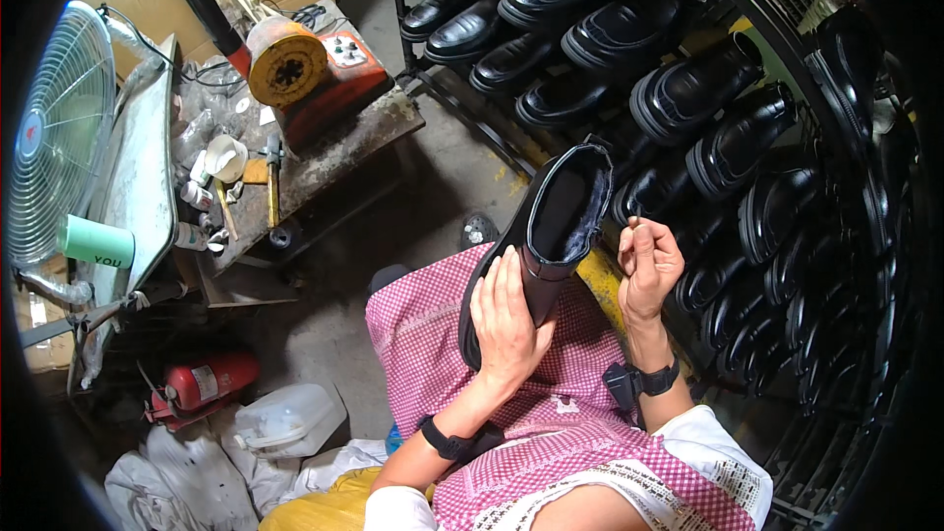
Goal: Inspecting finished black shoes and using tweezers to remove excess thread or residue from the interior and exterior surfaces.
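The left hand (pixel 509 320) wraps the boot (pixel 546 277) over the apron (pixel 421 315), seemingly steadying it mouth-up, while beside it the right hand (pixel 649 264) pinches thumb to forefinger, on what I cannot tell.

A pink-and-white checked apron (pixel 536 423) at six o'clock, white sleeves (pixel 700 438), black wristbands (pixel 661 381) with boxy units (pixel 621 386) toward four and six.

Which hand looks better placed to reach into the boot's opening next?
Probably the right hand: it is raised beside the open top of the boot, fingertips pinched, though whether they hold anything is unclear. The left hand grips the boot's side, so moving it could lose that support.
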Action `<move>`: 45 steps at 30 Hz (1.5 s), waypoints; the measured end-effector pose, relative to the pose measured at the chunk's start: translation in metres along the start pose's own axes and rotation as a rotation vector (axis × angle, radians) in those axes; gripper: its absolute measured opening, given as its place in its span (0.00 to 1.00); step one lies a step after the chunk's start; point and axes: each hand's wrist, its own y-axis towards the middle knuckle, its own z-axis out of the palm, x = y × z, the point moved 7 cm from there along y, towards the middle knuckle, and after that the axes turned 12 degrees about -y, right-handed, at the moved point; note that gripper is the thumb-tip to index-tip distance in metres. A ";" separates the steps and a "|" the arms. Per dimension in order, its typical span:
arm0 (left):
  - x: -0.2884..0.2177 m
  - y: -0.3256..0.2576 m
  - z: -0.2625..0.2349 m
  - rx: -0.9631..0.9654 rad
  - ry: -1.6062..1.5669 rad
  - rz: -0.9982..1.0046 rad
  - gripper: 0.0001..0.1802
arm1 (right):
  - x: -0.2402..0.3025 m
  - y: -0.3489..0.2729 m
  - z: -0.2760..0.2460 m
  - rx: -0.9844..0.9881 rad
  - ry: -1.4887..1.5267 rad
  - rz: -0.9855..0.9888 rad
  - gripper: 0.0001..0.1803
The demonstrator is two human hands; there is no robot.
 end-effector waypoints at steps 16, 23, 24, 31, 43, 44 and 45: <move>0.037 0.032 -0.069 -0.177 -0.534 -0.290 0.26 | -0.091 -0.082 0.007 -0.145 -0.243 0.154 0.09; -0.094 0.155 -0.107 -0.042 -0.786 0.067 0.26 | -0.093 -0.085 0.024 -0.026 -0.212 0.098 0.13; -0.119 0.174 -0.100 0.027 -0.833 0.098 0.26 | -0.103 -0.084 0.025 -0.033 -0.125 0.215 0.14; -0.231 0.292 -0.019 0.306 -0.788 0.133 0.21 | -0.092 -0.073 0.015 0.009 -0.150 0.127 0.12; -0.301 0.395 0.113 0.421 -0.222 0.265 0.35 | -0.101 -0.067 0.002 -0.032 -0.098 0.172 0.13; -0.304 0.388 0.115 0.397 -0.249 0.285 0.40 | -0.099 -0.067 0.003 -0.028 -0.089 0.171 0.13; -0.306 0.382 0.118 0.383 -0.282 0.311 0.45 | -0.100 -0.063 0.001 -0.035 -0.083 0.170 0.13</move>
